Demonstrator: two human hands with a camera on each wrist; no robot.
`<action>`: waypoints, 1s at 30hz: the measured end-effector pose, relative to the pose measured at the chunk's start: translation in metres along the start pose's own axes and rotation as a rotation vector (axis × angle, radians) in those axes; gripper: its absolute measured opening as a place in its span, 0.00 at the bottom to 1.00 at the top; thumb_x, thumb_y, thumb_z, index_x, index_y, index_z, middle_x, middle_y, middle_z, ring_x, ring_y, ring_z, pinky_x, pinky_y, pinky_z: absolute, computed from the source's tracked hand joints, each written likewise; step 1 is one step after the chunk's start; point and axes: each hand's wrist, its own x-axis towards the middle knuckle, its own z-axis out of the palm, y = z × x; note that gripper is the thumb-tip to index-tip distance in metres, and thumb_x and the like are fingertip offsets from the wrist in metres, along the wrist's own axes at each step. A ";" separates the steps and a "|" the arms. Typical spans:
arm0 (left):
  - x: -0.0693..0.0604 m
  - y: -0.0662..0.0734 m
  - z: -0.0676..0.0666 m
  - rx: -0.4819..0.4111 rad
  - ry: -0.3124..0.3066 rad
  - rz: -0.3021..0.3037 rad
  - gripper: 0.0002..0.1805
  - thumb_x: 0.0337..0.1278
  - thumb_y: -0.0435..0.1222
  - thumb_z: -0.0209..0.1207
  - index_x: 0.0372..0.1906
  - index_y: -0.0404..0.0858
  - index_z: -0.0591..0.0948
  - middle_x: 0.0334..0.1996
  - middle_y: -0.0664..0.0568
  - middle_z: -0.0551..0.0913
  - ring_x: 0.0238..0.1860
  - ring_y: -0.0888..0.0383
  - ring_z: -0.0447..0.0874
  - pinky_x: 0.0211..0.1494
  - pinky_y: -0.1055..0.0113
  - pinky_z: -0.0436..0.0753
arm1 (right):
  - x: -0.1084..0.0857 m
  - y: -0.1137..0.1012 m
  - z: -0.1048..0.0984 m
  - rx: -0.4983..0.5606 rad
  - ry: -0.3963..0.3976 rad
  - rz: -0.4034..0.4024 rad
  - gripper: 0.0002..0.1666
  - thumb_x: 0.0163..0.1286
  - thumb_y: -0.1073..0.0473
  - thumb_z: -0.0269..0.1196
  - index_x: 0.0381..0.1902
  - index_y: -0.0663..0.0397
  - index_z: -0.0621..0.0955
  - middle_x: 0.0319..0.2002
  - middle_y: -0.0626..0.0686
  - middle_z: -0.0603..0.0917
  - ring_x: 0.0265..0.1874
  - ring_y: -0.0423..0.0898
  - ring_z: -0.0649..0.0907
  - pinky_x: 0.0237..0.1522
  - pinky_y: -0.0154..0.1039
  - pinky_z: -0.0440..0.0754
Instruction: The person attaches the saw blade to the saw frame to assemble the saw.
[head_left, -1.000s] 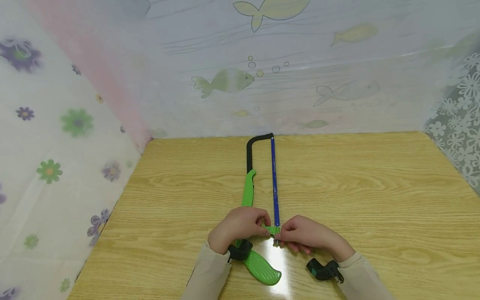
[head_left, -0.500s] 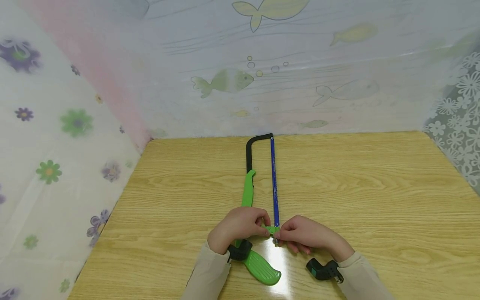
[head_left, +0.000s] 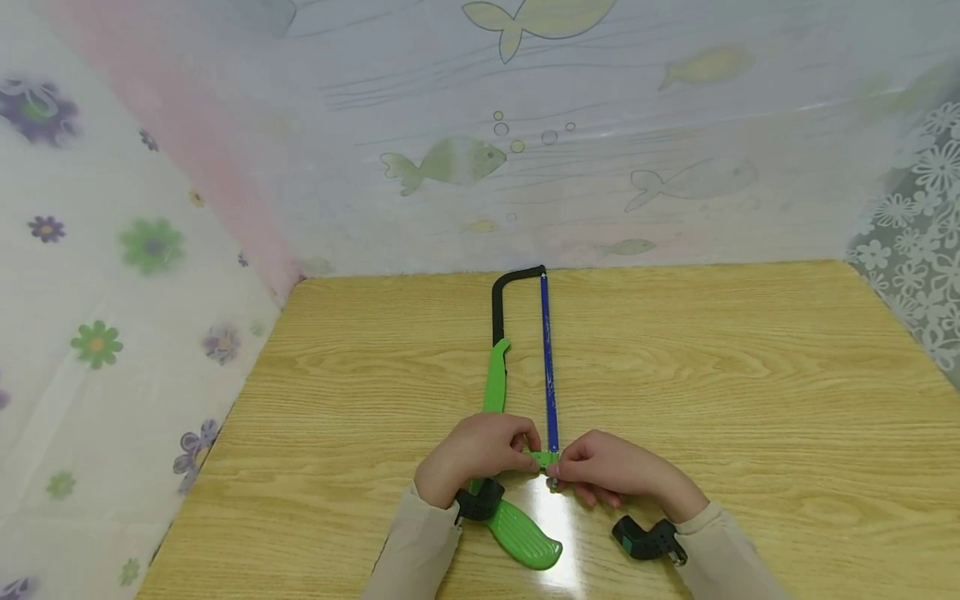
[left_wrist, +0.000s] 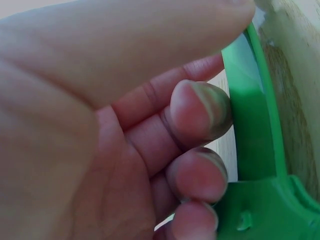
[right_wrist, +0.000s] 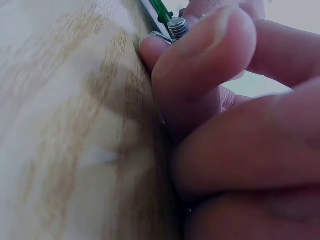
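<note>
A hacksaw lies flat on the table, with a black front frame (head_left: 498, 308), a blue blade (head_left: 550, 367) and a green handle (head_left: 527, 537). My left hand (head_left: 480, 446) reaches across the frame and pinches the short green arm (head_left: 542, 458) at the blade's near end. In the left wrist view, its curled fingers (left_wrist: 197, 175) touch the green frame (left_wrist: 252, 115). My right hand (head_left: 611, 467) pinches the small metal wing nut (head_left: 553, 483) below that arm. A threaded bolt end (right_wrist: 178, 28) shows beside the right thumb; the fingers hide part of the nut.
The wood-grain table (head_left: 750, 375) extends on both sides of the saw. A wall covering with printed fish (head_left: 465, 161) rises behind it, and a flowered sheet (head_left: 97, 342) hangs at the left. Black wrist cameras (head_left: 645, 538) sit at both cuffs.
The metal wing nut looks turned under my right fingertips, which have shifted only slightly. My left hand and the hacksaw stay in place.
</note>
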 end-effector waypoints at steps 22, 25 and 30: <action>0.000 0.000 -0.001 -0.002 -0.003 0.002 0.07 0.48 0.44 0.67 0.33 0.51 0.82 0.19 0.65 0.72 0.21 0.69 0.69 0.28 0.72 0.69 | -0.001 -0.001 0.000 -0.002 0.007 0.011 0.20 0.68 0.49 0.58 0.22 0.56 0.80 0.11 0.46 0.72 0.04 0.35 0.65 0.10 0.31 0.63; 0.000 0.000 -0.001 -0.002 -0.003 0.002 0.07 0.48 0.44 0.68 0.33 0.52 0.82 0.19 0.65 0.72 0.21 0.69 0.69 0.28 0.72 0.69 | -0.001 -0.001 0.000 -0.002 0.010 0.012 0.19 0.69 0.49 0.57 0.23 0.54 0.81 0.11 0.45 0.71 0.04 0.35 0.65 0.10 0.30 0.63; 0.000 -0.001 0.000 -0.007 -0.002 0.002 0.07 0.48 0.45 0.67 0.33 0.52 0.81 0.18 0.65 0.72 0.21 0.69 0.69 0.28 0.72 0.69 | -0.001 -0.001 0.000 0.006 0.024 0.012 0.21 0.68 0.48 0.59 0.21 0.57 0.79 0.10 0.45 0.70 0.04 0.35 0.65 0.10 0.31 0.63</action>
